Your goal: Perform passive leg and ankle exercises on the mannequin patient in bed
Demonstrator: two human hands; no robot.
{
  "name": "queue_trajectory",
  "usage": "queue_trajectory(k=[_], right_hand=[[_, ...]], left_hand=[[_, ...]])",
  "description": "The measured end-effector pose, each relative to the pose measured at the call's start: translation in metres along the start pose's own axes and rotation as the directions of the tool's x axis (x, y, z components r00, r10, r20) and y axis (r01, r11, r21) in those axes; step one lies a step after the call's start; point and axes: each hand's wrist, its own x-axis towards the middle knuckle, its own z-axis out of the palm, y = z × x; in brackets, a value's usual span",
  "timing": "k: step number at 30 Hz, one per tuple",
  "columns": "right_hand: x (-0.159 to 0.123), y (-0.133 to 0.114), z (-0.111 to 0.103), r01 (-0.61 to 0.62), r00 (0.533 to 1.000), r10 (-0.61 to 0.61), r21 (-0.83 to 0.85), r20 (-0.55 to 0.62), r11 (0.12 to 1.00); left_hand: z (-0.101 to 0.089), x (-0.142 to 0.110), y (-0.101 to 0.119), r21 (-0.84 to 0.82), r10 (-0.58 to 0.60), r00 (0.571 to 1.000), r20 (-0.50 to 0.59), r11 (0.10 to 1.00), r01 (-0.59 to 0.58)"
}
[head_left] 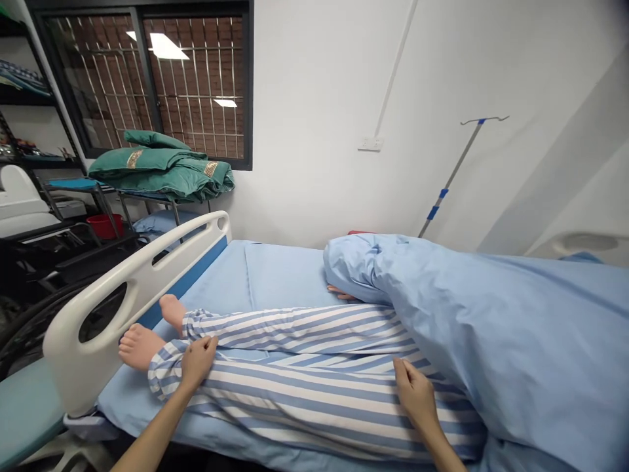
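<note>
Blue-and-white striped trousers [314,387] cover two legs stretched out on the bed. Two bare, smooth feet [140,346] stick out of the cuffs at the left. Near the closer ankle, my left hand [199,360] is closed on the trouser leg, its knuckles up. My right hand [415,393] is closed on the trousers at thigh height, thumb against the fingers. The pinched cloth itself is mostly hidden under both hands. A light blue quilt [491,328], folded back to the right, covers the upper body. The fingers of another hand [340,293] show under its edge.
A white footboard [73,324] closes off the bed's left end, and a light blue sheet [289,269] covers the mattress. Folded green bedding [162,167] is piled beneath the window. An IV pole [452,174] rises behind the bed. A wheelchair [44,282] stands at far left.
</note>
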Motion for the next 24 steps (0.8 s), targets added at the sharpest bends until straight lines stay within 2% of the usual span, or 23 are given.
queue_trajectory(k=[2,5,8,10,13,16,18,19,21,24], right_hand=[[0.002,-0.001,-0.001,0.005,1.000,-0.005,-0.035,0.019,0.999],[0.004,-0.003,0.001,0.000,0.998,0.006,-0.104,0.056,0.995],[0.001,-0.020,0.018,-0.003,0.997,0.012,-0.123,0.073,0.992],[-0.008,-0.049,0.043,0.043,0.994,-0.037,-0.057,0.103,0.997],[-0.035,-0.123,0.095,0.155,0.969,-0.175,0.122,0.175,0.980],[-0.071,-0.208,0.148,0.265,0.905,-0.331,0.254,0.267,0.930],[-0.093,-0.250,0.176,0.317,0.862,-0.405,0.298,0.305,0.900],[-0.102,-0.264,0.188,0.326,0.846,-0.422,0.311,0.326,0.893],[-0.117,-0.277,0.209,0.312,0.842,-0.410,0.302,0.351,0.901],[-0.130,-0.271,0.229,0.261,0.870,-0.339,0.249,0.357,0.933]], left_hand=[[0.003,-0.003,0.002,0.078,-0.030,1.000,-0.010,0.997,0.031],[0.002,-0.004,0.004,0.101,-0.058,0.998,0.024,0.993,0.055],[0.000,-0.004,0.004,0.107,-0.063,0.997,0.039,0.993,0.058],[-0.001,-0.004,0.003,0.112,-0.065,0.997,0.035,0.992,0.061],[-0.001,-0.005,0.003,0.113,-0.060,0.997,0.046,0.992,0.055],[-0.001,-0.006,0.003,0.118,-0.046,0.997,0.055,0.992,0.039],[-0.001,-0.006,0.001,0.136,-0.029,0.998,0.053,0.990,0.022],[-0.001,-0.006,0.001,0.146,-0.014,0.998,0.054,0.989,0.006],[0.000,-0.005,-0.001,0.167,0.012,0.998,0.061,0.986,-0.023],[0.001,-0.005,-0.002,0.191,0.027,0.997,0.067,0.981,-0.040]])
